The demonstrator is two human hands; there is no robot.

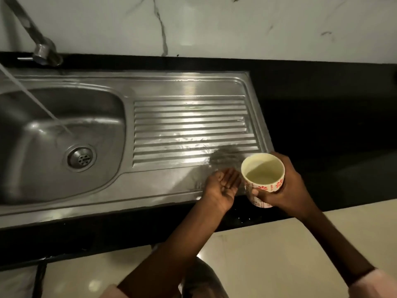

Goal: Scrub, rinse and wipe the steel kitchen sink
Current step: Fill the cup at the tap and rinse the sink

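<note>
Presently, rinse step.
Right hand (285, 186): fingers wrap the cup (262, 179), tilted toward the drainboard (189, 130) for pouring.
Left hand (222, 188): fingers loose, palm up, holding nothing, beside the cup.

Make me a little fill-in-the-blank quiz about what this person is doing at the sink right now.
1. The right hand grips a patterned ____ holding some liquid.
2. Water from the tap streams into the sink's ____.
3. The left hand is open, palm up, above the near edge of the ribbed ____.
4. The drain lies to the ____ of both hands.

Answers: cup; basin; drainboard; left
</note>
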